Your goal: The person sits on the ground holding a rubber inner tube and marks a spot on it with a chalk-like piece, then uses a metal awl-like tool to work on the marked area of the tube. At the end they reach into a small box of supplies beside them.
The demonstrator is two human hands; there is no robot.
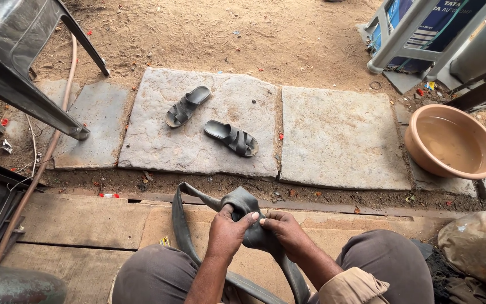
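A black rubber inner tube (182, 222) loops between my knees over wooden planks (82, 222). My left hand (227, 231) and my right hand (282, 229) both grip a folded, bunched part of the tube near its top. The thumbs press together on the fold. The rest of the tube runs down under my forearms and out of sight at the bottom edge.
Two dark sandals (187, 106) (232, 137) lie on stone slabs (333, 135) ahead. A tan basin (451, 141) with water sits at right. A dark plastic chair (23, 62) and a hose (52, 141) stand at left. Sandy ground lies beyond.
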